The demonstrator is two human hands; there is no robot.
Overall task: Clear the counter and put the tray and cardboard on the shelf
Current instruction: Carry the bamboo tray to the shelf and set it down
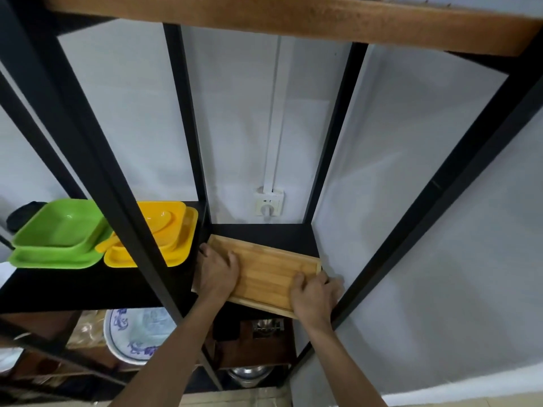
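Wooden tray [264, 271] on black shelf [264, 232], near edge overhanging, left hand [219, 273] and right hand [316, 296] clamped on its ends, yellow dishes [173, 230] and green dishes [58, 236] leftward on neighbouring shelf.

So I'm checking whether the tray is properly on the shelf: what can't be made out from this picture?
Head view only:
- Tray: near corners covered by the left hand and right hand; whether it rests flat on the shelf is unclear.
- Cardboard: not in view.
- Blue-and-white plate: partly behind a black post.
- Yellow dishes: crossed by the same post.
- Lower shelf items: dark, indistinct.
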